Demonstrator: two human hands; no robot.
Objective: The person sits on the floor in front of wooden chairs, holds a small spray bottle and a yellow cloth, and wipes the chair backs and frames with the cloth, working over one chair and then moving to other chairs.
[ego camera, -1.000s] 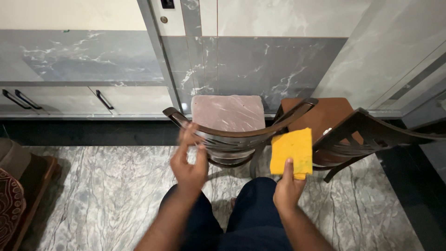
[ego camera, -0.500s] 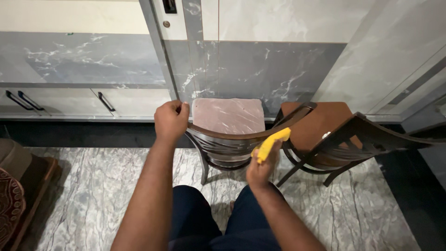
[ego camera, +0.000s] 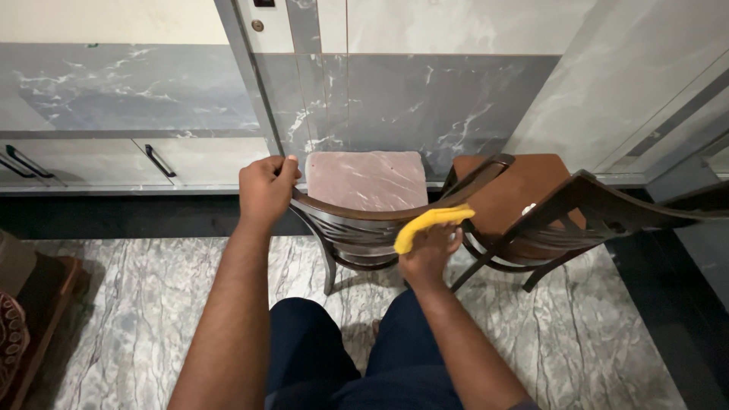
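Note:
A dark wooden chair (ego camera: 357, 228) with a pink plastic-covered seat (ego camera: 366, 179) stands in front of me, its curved back towards me. My left hand (ego camera: 266, 190) is closed around the left end of the chair's top rail. A folded yellow cloth (ego camera: 431, 225) is held in my right hand (ego camera: 429, 252), pressed against the right part of the back rail. My dark trousers show below.
A second dark chair (ego camera: 562, 212) with a brown seat stands close on the right, touching the first. Grey marbled wall panels and low cabinets with black handles (ego camera: 159, 161) lie behind. A patterned object (ego camera: 15, 334) sits at the left on the marble floor.
My left hand rose from mid-air and gripped the chair's top rail. My right hand brought the yellow cloth, held flat before, folded against the back rail.

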